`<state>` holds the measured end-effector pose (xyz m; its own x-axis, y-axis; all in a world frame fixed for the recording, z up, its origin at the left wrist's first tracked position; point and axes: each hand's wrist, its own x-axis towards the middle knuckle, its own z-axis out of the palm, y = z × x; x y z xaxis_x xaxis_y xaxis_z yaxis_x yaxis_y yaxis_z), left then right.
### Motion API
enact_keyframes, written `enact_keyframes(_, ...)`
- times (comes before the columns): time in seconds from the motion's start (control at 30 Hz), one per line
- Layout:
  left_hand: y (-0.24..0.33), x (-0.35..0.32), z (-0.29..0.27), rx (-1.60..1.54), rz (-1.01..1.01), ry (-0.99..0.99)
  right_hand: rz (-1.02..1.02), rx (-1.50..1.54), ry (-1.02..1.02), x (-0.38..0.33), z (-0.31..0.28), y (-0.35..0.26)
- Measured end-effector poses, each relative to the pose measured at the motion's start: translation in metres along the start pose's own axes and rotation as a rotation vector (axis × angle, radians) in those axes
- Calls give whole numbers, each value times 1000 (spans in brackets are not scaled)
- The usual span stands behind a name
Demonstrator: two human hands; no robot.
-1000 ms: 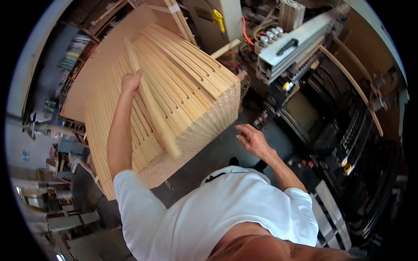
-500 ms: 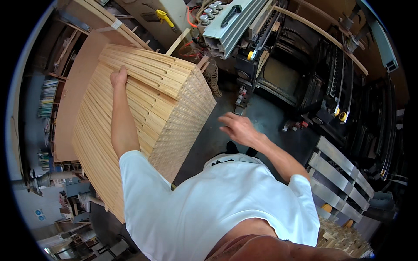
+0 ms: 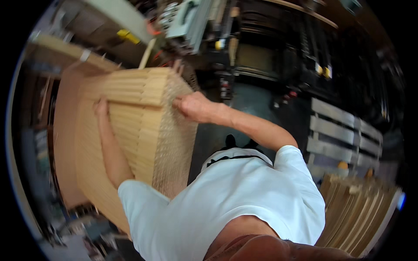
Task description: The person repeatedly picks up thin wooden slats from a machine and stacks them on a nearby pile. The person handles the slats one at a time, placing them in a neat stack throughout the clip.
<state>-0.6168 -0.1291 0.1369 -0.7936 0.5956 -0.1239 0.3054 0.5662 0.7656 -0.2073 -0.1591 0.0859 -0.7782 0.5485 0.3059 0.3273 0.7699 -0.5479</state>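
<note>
A big stack of pale wooden slats (image 3: 126,93) stands to my left, with slots along their upper faces and their cut ends towards the right. My left hand (image 3: 101,107) is closed at the edge of a slat near the far end, below the raised upper rows. At the near ends of the slats, my right hand (image 3: 191,107) has its fingers curled against the end of a slat just under the same raised rows. Motion blur softens both hands, and the fingertips are partly hidden.
A brown board (image 3: 65,130) stands along the stack's left side. Ahead is a dark machine (image 3: 257,61) with rails, beside a grey metal machine part (image 3: 187,21). A grey slatted pallet (image 3: 333,130) and bundled wooden strips (image 3: 357,213) lie to my right.
My right hand has moved left from above the floor to the slat ends, and its fingers have closed. My left hand stays at the stack, while the whole view has turned.
</note>
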Motion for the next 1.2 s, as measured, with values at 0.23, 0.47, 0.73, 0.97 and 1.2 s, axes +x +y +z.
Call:
enact_keyframes(0.23, 65, 26, -38, -11, 1537, 703, 198, 12, 234, -160, -10, -21)
enact_keyframes(0.47, 231, -322, 90, -360, 1506, -360, 434, -337, 896, -345, -122, -101)
enact_keyframes(0.73, 159, -560, 239, -199, 1745, -1394, 1508, -1626, 909, -686, -236, -272)
enact_keyframes(0.97, 62, -578, 337, 33, 1264, -1648, 2026, -1125, 956, -805, -207, -386)
enact_keyframes(1.2, 52, -501, 431, 85, 1019, -1615, 1812, -1479, 808, -777, -225, -373)
